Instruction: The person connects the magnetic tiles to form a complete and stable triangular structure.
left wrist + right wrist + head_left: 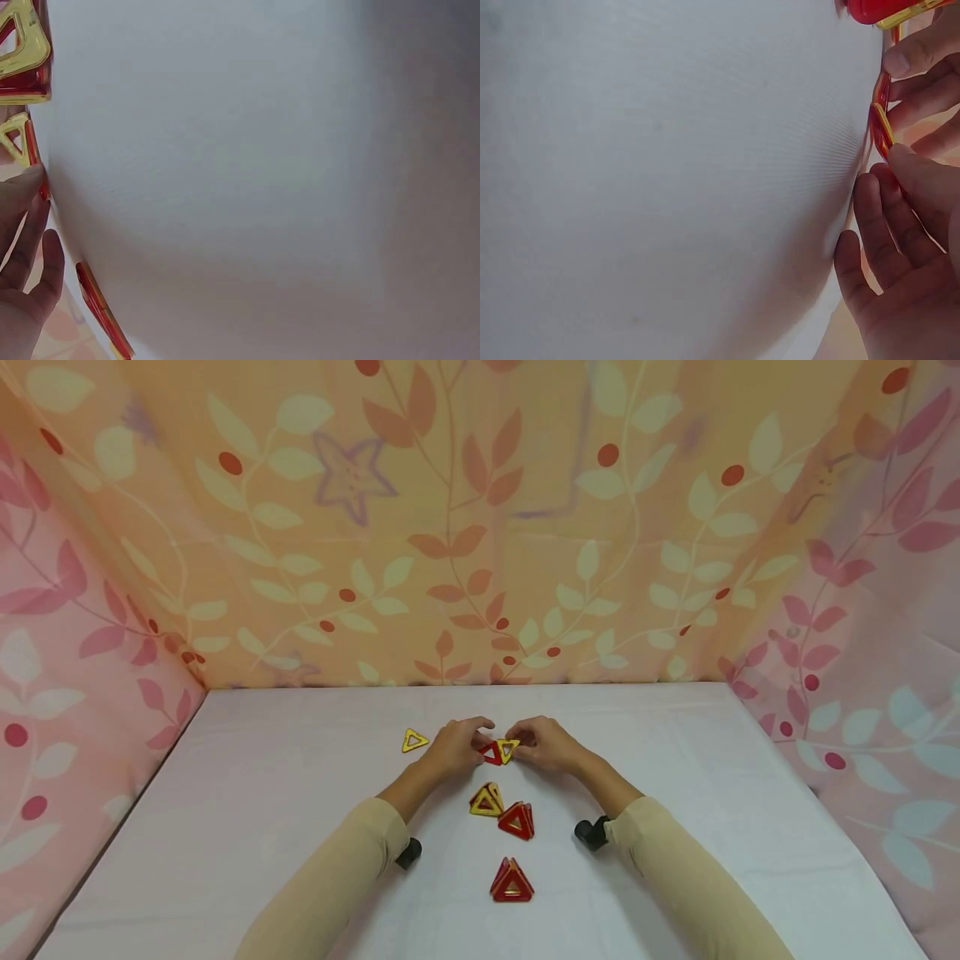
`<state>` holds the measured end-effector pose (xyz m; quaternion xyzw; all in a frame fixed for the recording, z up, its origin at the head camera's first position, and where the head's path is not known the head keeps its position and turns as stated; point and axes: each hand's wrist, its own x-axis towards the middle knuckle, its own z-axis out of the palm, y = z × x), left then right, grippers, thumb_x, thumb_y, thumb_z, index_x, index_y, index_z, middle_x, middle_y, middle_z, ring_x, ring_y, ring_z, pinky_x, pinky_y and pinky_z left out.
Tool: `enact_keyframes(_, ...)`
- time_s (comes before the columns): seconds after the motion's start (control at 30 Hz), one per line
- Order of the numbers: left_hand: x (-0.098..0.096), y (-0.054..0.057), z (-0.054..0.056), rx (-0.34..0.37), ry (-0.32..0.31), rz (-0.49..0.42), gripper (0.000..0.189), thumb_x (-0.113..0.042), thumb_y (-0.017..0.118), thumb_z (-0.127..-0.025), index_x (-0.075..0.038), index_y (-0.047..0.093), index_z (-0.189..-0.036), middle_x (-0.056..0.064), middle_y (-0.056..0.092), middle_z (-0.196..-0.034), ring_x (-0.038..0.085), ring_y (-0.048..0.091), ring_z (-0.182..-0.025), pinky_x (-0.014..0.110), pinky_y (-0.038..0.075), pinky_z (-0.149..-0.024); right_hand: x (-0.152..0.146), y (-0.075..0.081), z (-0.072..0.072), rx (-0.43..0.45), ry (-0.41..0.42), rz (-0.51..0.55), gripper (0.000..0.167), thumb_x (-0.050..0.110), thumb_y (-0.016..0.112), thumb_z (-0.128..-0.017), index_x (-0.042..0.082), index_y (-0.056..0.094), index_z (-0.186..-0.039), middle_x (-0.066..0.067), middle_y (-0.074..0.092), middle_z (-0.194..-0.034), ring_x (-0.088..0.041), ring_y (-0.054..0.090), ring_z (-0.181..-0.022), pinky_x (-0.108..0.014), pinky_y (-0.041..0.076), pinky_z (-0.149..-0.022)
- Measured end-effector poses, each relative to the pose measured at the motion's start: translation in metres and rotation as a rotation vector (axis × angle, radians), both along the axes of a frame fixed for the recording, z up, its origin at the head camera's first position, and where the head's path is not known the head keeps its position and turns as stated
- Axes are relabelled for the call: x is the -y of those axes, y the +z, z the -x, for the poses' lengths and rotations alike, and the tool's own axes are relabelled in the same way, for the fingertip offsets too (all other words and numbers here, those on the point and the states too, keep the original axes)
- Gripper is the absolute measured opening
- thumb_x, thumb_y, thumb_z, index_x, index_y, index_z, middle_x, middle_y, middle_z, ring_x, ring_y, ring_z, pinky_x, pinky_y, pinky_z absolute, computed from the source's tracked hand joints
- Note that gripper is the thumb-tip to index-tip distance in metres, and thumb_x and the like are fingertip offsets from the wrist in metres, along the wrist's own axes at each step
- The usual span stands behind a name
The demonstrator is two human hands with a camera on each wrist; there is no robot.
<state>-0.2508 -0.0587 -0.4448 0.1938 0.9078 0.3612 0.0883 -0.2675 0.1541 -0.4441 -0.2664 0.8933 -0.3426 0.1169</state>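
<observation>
My left hand (pixel 453 747) pinches a red triangular frame tile (pixel 492 762) between thumb and fingertips at the middle of the table. Beside it, my right hand (pixel 551 743) holds a yellow triangular frame tile (pixel 508 742) by its right side. The two tiles meet edge to edge between the hands. In the left wrist view, the thumb of the left hand (pixel 26 262) presses on the red tile's edge (pixel 43 187). The right wrist view has the right hand (pixel 907 247) pinching its tile (pixel 883 133), with the other fingers extended near the tabletop.
A loose yellow triangle tile (pixel 408 747) lies left of the left hand. Nearer the body stand a yellow-fronted pyramid of tiles (pixel 486 812), a red one (pixel 514 832) close by, and another red one (pixel 512 897) in front. Patterned cloth (pixel 480 568) walls the white table (pixel 262 793).
</observation>
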Motion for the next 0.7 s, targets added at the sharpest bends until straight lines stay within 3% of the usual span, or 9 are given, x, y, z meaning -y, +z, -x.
enact_keyframes(0.33,-0.0009,-0.0015,0.0001,0.003,0.004,0.02,0.05,0.005,0.072,-0.086,-0.008,0.06,-0.132,0.007,0.072,-0.116,0.028,0.058,-0.121,0.048,0.04,-0.106,0.0034,0.0048,0.0002,0.01,0.018,0.043,0.023,0.005,0.072,-0.09,0.001,0.071,-0.113,-0.008,0.071,-0.108,-0.017,0.066,-0.093,-0.035,0.055,-0.087)
enact_keyframes(0.7,-0.0006,-0.002,0.0002,-0.01,0.001,0.013,0.051,0.007,0.072,-0.085,-0.007,0.059,-0.132,0.009,0.072,-0.116,0.024,0.065,-0.115,0.042,0.049,-0.1,0.0099,0.0087,0.0008,-0.016,0.048,-0.004,0.026,0.007,0.072,-0.09,0.002,0.071,-0.116,-0.006,0.073,-0.105,-0.015,0.066,-0.091,-0.033,0.055,-0.084)
